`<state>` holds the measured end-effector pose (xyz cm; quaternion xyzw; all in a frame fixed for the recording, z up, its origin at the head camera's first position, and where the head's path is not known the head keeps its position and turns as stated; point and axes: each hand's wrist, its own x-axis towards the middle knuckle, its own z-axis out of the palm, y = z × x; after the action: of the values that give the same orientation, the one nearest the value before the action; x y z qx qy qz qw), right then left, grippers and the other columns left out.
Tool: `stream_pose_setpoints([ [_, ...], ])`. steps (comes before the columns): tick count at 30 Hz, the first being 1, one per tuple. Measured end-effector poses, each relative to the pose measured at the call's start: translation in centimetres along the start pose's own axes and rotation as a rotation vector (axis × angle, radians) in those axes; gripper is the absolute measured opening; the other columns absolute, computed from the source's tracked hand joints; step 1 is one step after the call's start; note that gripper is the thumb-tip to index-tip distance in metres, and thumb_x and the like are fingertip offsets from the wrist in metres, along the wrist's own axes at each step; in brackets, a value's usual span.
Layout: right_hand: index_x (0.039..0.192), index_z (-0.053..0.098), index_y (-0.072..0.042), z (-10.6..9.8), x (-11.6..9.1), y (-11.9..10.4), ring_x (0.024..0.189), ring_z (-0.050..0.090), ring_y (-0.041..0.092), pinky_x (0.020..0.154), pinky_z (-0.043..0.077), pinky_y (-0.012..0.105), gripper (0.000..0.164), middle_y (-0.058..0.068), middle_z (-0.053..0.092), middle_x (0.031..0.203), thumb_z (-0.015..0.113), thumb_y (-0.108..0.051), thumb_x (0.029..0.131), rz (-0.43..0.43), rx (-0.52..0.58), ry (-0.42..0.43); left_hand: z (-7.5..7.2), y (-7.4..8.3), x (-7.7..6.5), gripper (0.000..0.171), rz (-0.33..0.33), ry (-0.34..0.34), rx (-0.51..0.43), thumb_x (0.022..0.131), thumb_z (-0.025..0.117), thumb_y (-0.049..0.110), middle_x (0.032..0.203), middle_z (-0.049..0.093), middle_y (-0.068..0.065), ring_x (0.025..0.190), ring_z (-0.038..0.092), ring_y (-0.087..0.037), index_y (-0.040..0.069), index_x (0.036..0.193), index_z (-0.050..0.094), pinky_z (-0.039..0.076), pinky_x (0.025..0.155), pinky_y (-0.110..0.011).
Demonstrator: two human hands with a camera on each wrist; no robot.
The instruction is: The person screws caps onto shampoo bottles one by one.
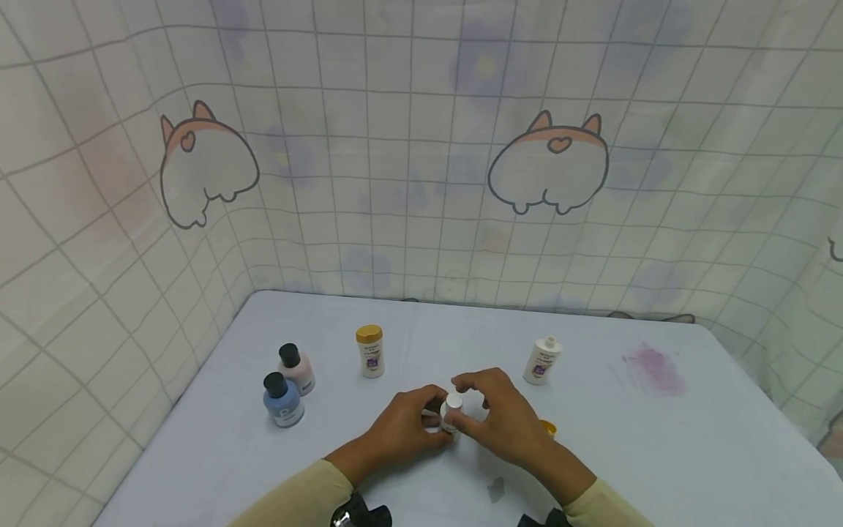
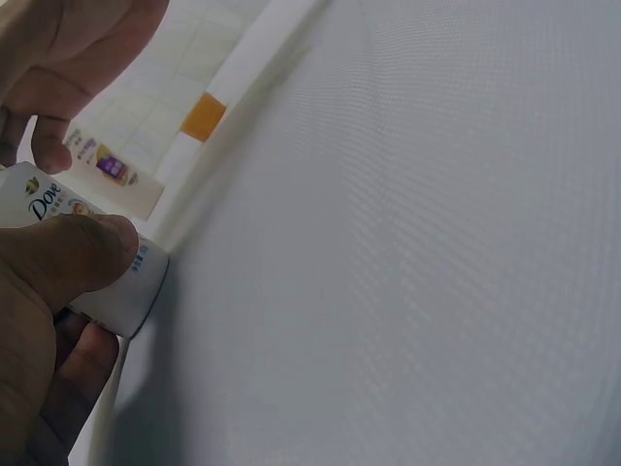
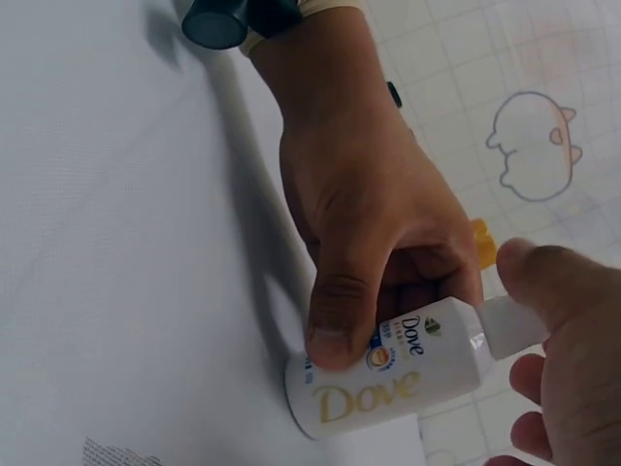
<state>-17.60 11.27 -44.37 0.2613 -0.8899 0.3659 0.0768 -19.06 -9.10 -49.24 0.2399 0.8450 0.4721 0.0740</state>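
Observation:
A small white Dove bottle (image 3: 427, 364) with a white cap (image 3: 509, 327) stands tilted above the near middle of the table. My left hand (image 1: 405, 428) grips its body, the thumb (image 2: 92, 252) lying across the label. My right hand (image 1: 506, 421) curves around the cap end, with its thumb at the bottle's shoulder and its index finger raised above the cap. In the head view a gap shows between that index fingertip and the cap. Whether the thumb presses on the bottle is hard to tell.
A blue bottle (image 1: 284, 404) and a pale pink bottle (image 1: 299, 372) stand at left. Farther back are a gold-capped bottle (image 1: 371, 355) and a white bottle (image 1: 542, 361). Something yellow-orange (image 1: 548, 427) shows behind my right wrist. A pink smudge (image 1: 654, 368) marks the table. Patterned curtains surround it.

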Motion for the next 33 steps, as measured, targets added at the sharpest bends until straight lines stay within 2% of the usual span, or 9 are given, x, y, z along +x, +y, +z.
stream_pose_setpoints([
  [3, 0.121, 0.055, -0.034, -0.09, -0.07, 0.16, 0.093, 0.052, 0.007, 0.071, 0.050, 0.025, 0.040, -0.020, 0.052, 0.117, 0.068, -0.041, 0.084, -0.072, 0.016, -0.007, 0.03, -0.03, 0.01, 0.047, 0.007, -0.002, 0.002, 0.075, 0.081, 0.018, 0.108, 0.062, 0.010, 0.097, 0.059, 0.000, 0.019, 0.115, 0.056, 0.049, 0.078, -0.013],
  [6, 0.123, 0.057, -0.029, -0.13, 0.01, 0.30, 0.095, 0.053, 0.009, 0.070, 0.050, 0.025, 0.036, -0.017, 0.054, 0.118, 0.066, -0.029, 0.088, -0.133, 0.040, -0.040, 0.07, -0.07, 0.04, 0.050, 0.015, 0.006, 0.014, 0.074, 0.081, 0.017, 0.108, 0.061, 0.009, 0.098, 0.058, 0.000, 0.018, 0.117, 0.056, 0.049, 0.078, -0.013],
  [8, 0.122, 0.058, -0.026, -0.11, 0.06, 0.40, 0.094, 0.053, 0.011, 0.070, 0.050, 0.027, 0.034, -0.017, 0.055, 0.115, 0.066, -0.022, 0.088, -0.151, 0.048, -0.059, 0.08, -0.08, 0.04, 0.051, 0.015, 0.010, 0.018, 0.073, 0.082, 0.017, 0.108, 0.061, 0.009, 0.098, 0.058, 0.000, 0.017, 0.117, 0.056, 0.049, 0.078, -0.013],
  [11, 0.119, 0.060, -0.026, -0.11, 0.04, 0.35, 0.095, 0.054, 0.013, 0.070, 0.050, 0.027, 0.032, -0.019, 0.055, 0.111, 0.065, -0.018, 0.088, -0.133, 0.056, -0.070, 0.08, -0.08, 0.04, 0.052, 0.012, 0.010, 0.016, 0.073, 0.082, 0.017, 0.108, 0.061, 0.009, 0.097, 0.059, 0.000, 0.017, 0.118, 0.056, 0.049, 0.078, -0.013],
  [17, 0.112, 0.061, -0.030, -0.05, 0.02, -0.11, 0.091, 0.054, 0.010, 0.070, 0.049, 0.025, 0.026, -0.023, 0.053, 0.108, 0.068, -0.033, 0.087, -0.013, 0.005, -0.062, 0.05, -0.01, 0.01, 0.049, 0.007, 0.002, 0.008, 0.074, 0.081, 0.018, 0.109, 0.061, 0.009, 0.097, 0.059, 0.000, 0.019, 0.117, 0.056, 0.049, 0.078, -0.013],
  [22, 0.106, 0.061, -0.031, 0.05, 0.12, -0.27, 0.091, 0.053, 0.010, 0.071, 0.050, 0.026, 0.026, -0.022, 0.053, 0.104, 0.069, -0.041, 0.084, 0.046, -0.024, -0.051, -0.03, 0.06, -0.05, 0.047, 0.001, -0.006, 0.001, 0.075, 0.081, 0.020, 0.108, 0.061, 0.010, 0.095, 0.060, 0.000, 0.020, 0.115, 0.056, 0.049, 0.078, -0.013],
  [26, 0.110, 0.061, -0.031, -0.02, 0.09, -0.28, 0.089, 0.053, 0.010, 0.070, 0.049, 0.025, 0.031, -0.022, 0.053, 0.107, 0.068, -0.045, 0.083, 0.046, -0.023, -0.054, -0.09, 0.09, -0.07, 0.047, -0.004, -0.006, 0.003, 0.075, 0.081, 0.021, 0.108, 0.061, 0.010, 0.094, 0.060, 0.000, 0.021, 0.115, 0.057, 0.049, 0.078, -0.013],
  [30, 0.121, 0.057, -0.034, -0.10, 0.01, -0.07, 0.088, 0.052, 0.008, 0.070, 0.049, 0.026, 0.037, -0.023, 0.051, 0.115, 0.065, -0.045, 0.086, 0.005, 0.004, -0.094, -0.08, 0.08, -0.04, 0.049, 0.010, 0.000, 0.003, 0.075, 0.081, 0.019, 0.109, 0.061, 0.010, 0.098, 0.058, 0.000, 0.019, 0.118, 0.056, 0.049, 0.079, -0.013],
  [33, 0.123, 0.056, -0.036, -0.11, -0.02, 0.10, 0.089, 0.052, 0.007, 0.072, 0.050, 0.029, 0.036, -0.023, 0.051, 0.113, 0.063, -0.041, 0.089, -0.027, 0.026, -0.124, -0.02, 0.04, -0.03, 0.052, 0.024, 0.002, 0.002, 0.075, 0.081, 0.019, 0.110, 0.061, 0.009, 0.100, 0.058, -0.001, 0.017, 0.120, 0.055, 0.049, 0.079, -0.013],
])
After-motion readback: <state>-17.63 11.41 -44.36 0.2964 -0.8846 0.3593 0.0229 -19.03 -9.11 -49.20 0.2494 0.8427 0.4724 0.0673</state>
